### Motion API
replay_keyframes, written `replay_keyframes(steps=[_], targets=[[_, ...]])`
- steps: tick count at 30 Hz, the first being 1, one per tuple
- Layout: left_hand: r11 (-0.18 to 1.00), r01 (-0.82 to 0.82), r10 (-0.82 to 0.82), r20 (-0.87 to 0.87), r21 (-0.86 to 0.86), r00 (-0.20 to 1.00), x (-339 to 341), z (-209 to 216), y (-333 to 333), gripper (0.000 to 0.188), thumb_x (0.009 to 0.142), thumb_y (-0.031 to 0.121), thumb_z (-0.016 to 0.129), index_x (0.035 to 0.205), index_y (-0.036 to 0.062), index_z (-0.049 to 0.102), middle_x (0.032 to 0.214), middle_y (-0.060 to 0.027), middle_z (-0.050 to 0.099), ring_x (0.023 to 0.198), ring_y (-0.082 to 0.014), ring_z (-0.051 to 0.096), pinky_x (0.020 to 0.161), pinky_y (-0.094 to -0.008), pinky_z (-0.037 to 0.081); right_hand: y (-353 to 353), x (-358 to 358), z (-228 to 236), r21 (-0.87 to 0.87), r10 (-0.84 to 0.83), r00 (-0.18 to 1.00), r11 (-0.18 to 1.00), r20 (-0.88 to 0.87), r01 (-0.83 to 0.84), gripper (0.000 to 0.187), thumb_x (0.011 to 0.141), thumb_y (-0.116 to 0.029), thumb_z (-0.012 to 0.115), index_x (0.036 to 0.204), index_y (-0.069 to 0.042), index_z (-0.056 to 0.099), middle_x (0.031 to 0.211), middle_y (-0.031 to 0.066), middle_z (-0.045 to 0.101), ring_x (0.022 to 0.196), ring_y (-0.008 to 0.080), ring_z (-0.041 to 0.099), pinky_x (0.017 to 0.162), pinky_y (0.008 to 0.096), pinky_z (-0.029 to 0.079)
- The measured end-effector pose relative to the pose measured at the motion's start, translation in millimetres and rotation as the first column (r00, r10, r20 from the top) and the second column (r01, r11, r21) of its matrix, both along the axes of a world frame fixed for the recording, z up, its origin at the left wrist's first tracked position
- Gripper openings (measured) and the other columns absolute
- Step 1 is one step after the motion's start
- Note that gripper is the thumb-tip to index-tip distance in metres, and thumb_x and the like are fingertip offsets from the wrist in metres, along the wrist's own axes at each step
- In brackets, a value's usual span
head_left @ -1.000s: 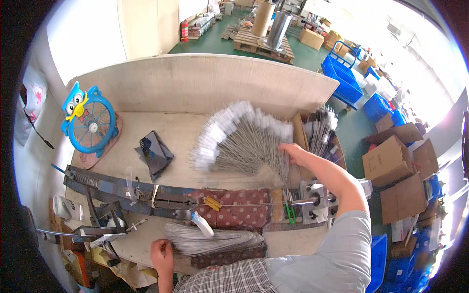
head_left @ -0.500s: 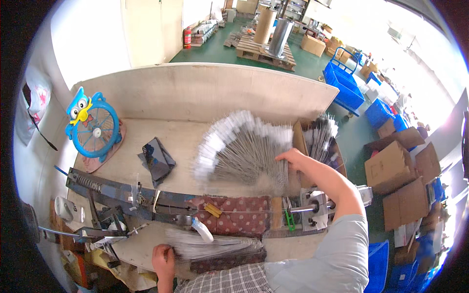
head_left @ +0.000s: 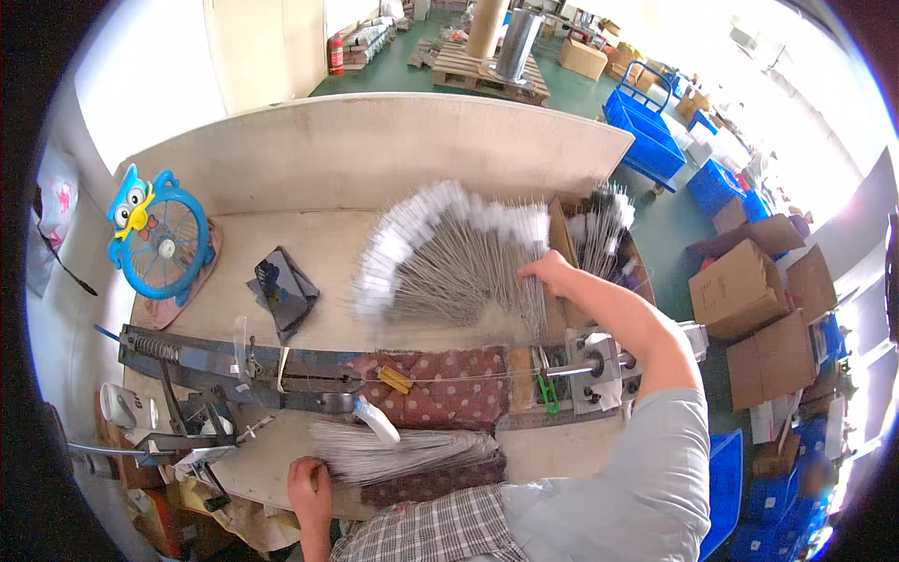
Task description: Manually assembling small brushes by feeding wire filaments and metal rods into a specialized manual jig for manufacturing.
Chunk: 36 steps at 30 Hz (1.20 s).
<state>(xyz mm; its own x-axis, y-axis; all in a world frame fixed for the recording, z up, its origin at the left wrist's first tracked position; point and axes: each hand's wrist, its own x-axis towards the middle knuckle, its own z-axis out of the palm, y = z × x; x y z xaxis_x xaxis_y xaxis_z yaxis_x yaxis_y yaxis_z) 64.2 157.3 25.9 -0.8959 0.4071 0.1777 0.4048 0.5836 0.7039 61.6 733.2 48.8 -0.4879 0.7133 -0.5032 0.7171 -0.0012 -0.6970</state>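
White-tipped brushes (head_left: 412, 239) with thin grey twisted-wire stems lie fanned out in a heap on the bench's far side. My right hand (head_left: 551, 272) reaches over to the right edge of this fan, its thumb and fingers closed on wire stems there. Near the bench's front edge my left hand (head_left: 309, 485) is curled; whatever its fingers hold, if anything, is hidden. Just right of it lies a bundle of loose straight wires (head_left: 403, 453), partly over a dark dotted cloth (head_left: 431, 482). A white-handled lever (head_left: 377, 421) juts out above this bundle.
A long bench fixture (head_left: 201, 361) with a spring crosses the bench, ending at a metal chuck (head_left: 590, 365). Yellow-handled tool (head_left: 394, 379) and green-handled tool (head_left: 547, 393) lie along it. A carton (head_left: 559, 229) holds more brushes. A blue toy-faced fan (head_left: 164, 248) stands left, near a black plastic bag (head_left: 283, 292).
The whole view has shifted slightly, moving the bench up and left in the picture. My right hand stays at the fan's right edge; my left hand stays beside the wire bundle.
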Motion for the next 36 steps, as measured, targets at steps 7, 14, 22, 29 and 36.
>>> replay_keyframes(steps=[7, 14, 22, 29, 36], targets=[[0.998, -0.031, 0.033, 0.037, -0.062, 0.999, -1, 1, 4, 0.01, 0.076, 0.004, 0.057, 0.084, -0.0017, 0.058, 0.088, -0.0173, 0.058, 0.083, -0.0355, 0.055, 0.075, -0.0408, 0.045, -18, 3, 21, -0.17, 0.001, 0.986, 0.985, -0.168, -0.03, 0.033, 0.072, -0.006, 0.074, 0.096, 0.008, 0.055, 0.08, 0.0115, 0.058, 0.063, 0.0212, 0.057, 0.05, 0.0378, 0.044], [0.995, -0.013, 0.019, 0.055, -0.104, 0.998, -4, 0, 2, 0.009, 0.075, 0.003, 0.057, 0.083, -0.0013, 0.058, 0.088, -0.0169, 0.058, 0.082, -0.0355, 0.055, 0.073, -0.0413, 0.044, -20, 12, 17, -0.064, 0.059, 0.997, 0.996, 0.052, -0.055, 0.033, 0.073, -0.008, 0.072, 0.099, 0.006, 0.057, 0.086, 0.0158, 0.062, 0.075, 0.0271, 0.063, 0.06, 0.0415, 0.052], [0.996, 0.014, -0.009, 0.054, -0.092, 0.998, -8, -4, 0, 0.008, 0.076, 0.003, 0.057, 0.083, -0.0008, 0.057, 0.087, -0.0165, 0.057, 0.082, -0.0355, 0.055, 0.075, -0.0413, 0.044, -15, 29, -3, -0.315, 0.223, 0.964, 0.934, 0.143, -0.17, 0.035, 0.07, -0.009, 0.074, 0.1, 0.005, 0.061, 0.092, 0.0156, 0.063, 0.078, 0.0279, 0.064, 0.062, 0.0432, 0.058], [0.996, 0.003, 0.005, 0.092, -0.086, 0.996, -9, -2, 1, 0.009, 0.077, 0.003, 0.057, 0.084, -0.0017, 0.058, 0.088, -0.0172, 0.057, 0.084, -0.0353, 0.055, 0.077, -0.0407, 0.044, -11, 21, 15, -0.12, 0.353, 0.919, 0.934, 0.175, -0.336, 0.047, 0.071, -0.014, 0.076, 0.109, 0.005, 0.058, 0.108, 0.0207, 0.059, 0.099, 0.0311, 0.06, 0.067, 0.0448, 0.059], [0.996, -0.004, 0.013, 0.103, -0.095, 0.995, -8, -1, -1, 0.008, 0.078, 0.003, 0.057, 0.084, -0.0024, 0.058, 0.089, -0.0168, 0.057, 0.085, -0.035, 0.055, 0.078, -0.0404, 0.044, -6, 23, 27, -0.494, 0.521, 0.824, 0.789, 0.225, -0.364, 0.062, 0.074, -0.021, 0.078, 0.118, 0.012, 0.05, 0.128, 0.0286, 0.046, 0.114, 0.0334, 0.053, 0.08, 0.04, 0.057]])
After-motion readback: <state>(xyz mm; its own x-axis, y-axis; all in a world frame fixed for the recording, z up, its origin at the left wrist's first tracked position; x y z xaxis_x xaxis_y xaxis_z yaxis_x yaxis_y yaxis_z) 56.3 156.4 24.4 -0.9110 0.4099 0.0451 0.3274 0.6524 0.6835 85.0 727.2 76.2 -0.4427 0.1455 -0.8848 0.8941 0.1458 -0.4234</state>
